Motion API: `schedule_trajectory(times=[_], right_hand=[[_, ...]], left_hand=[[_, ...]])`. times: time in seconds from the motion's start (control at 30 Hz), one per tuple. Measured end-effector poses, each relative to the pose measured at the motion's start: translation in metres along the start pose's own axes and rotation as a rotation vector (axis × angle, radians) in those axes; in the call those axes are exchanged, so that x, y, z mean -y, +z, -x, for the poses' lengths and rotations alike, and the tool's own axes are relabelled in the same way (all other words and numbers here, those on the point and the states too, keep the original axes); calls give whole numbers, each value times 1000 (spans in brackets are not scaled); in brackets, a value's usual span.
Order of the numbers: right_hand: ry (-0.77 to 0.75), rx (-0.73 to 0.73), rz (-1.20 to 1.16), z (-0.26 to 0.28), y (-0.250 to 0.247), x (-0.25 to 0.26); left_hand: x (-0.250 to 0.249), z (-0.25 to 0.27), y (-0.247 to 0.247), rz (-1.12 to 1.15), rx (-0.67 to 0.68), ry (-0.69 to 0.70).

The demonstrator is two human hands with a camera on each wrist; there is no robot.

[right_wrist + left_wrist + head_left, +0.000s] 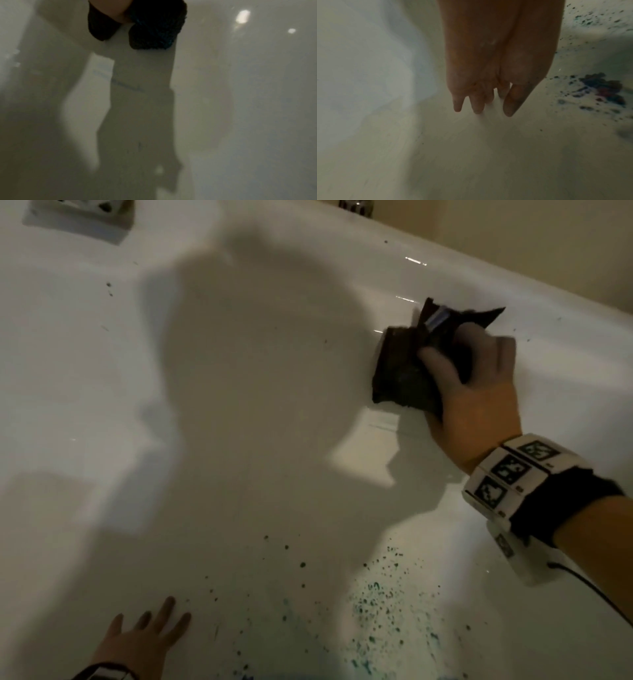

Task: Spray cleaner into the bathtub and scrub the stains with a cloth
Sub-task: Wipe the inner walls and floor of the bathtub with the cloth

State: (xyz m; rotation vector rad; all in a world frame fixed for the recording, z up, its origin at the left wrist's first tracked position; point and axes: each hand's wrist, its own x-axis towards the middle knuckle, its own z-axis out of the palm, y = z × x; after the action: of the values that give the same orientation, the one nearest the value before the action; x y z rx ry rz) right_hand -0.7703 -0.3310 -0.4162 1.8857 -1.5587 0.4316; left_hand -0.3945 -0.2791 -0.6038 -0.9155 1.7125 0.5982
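Right hand [476,402] grips dark cloth [407,371], pressed on far wall of white tub [239,440] | left hand [144,642] flat, fingers spread, on near floor | left wrist view alone shows dark blue-red blotch [600,88] | teal specks [376,594] near | beige wall [548,241] behind

Beige wall [534,244] upper right — dim light, a broad soft shadow [246,364].

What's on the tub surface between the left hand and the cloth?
Head view: mostly bare white tub in shadow. Teal speckles sit just off that line, right of the left hand, short of the cloth in the right hand.
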Motion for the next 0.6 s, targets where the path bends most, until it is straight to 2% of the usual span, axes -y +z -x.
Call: schedule_trajectory(times=[0.07, 0.13, 0.27, 0.37, 0.43, 0.6], right_hand=[[-140, 55, -8, 22, 12, 3], [-201, 197, -1, 39, 18, 7], [-30, 336, -32, 53, 26, 28], [88, 404, -140, 60, 30, 51], [152, 426, -223, 60, 29, 73], [261, 593, -358, 49, 40, 133]], left_hand=[[0, -2, 1, 11, -1, 7], [2, -5, 2, 27, -3, 18], [8, -8, 3, 71, 13, 24], [6, -5, -2, 54, 38, 32], [6, -5, -2, 43, 1, 41], [10, -3, 9, 58, -35, 34]])
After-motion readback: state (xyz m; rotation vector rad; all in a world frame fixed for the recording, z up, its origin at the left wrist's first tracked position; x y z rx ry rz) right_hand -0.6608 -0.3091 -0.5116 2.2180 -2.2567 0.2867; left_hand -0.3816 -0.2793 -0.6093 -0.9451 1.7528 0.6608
